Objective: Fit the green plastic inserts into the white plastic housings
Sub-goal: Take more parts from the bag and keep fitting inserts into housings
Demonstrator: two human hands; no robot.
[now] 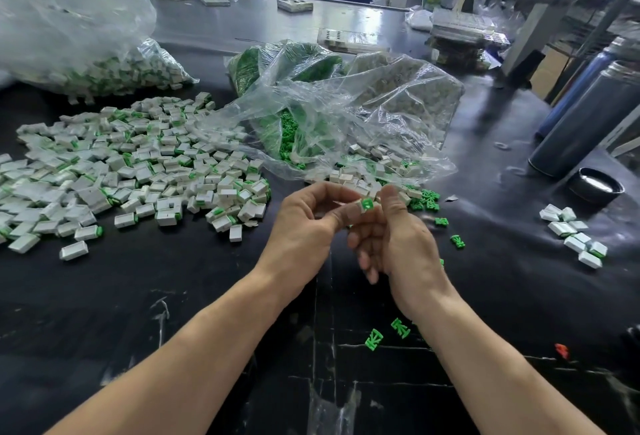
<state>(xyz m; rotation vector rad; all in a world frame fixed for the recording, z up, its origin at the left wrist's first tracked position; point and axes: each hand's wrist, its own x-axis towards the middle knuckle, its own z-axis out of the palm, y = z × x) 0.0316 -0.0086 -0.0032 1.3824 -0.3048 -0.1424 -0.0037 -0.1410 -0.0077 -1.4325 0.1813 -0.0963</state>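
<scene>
Two bare forearms reach up from the lower edge over a black desk, meeting at the middle. Left hand, back toward the camera and fingers curled, pinches a small white housing at its fingertips. Right hand, thumb raised and lower fingers loosely bent, pinches the same piece from the other side, where a green insert shows at the housing's end between the two thumbs. Loose green inserts lie on the desk below the right wrist, with more scattered just right of that hand. A broad heap of assembled white-and-green pieces spreads to the left of the left hand. Just beyond both hands, a crumpled clear plastic bag spills green inserts and white housings onto the desk. A small cluster of white pieces sits well to the right of the right hand.
</scene>
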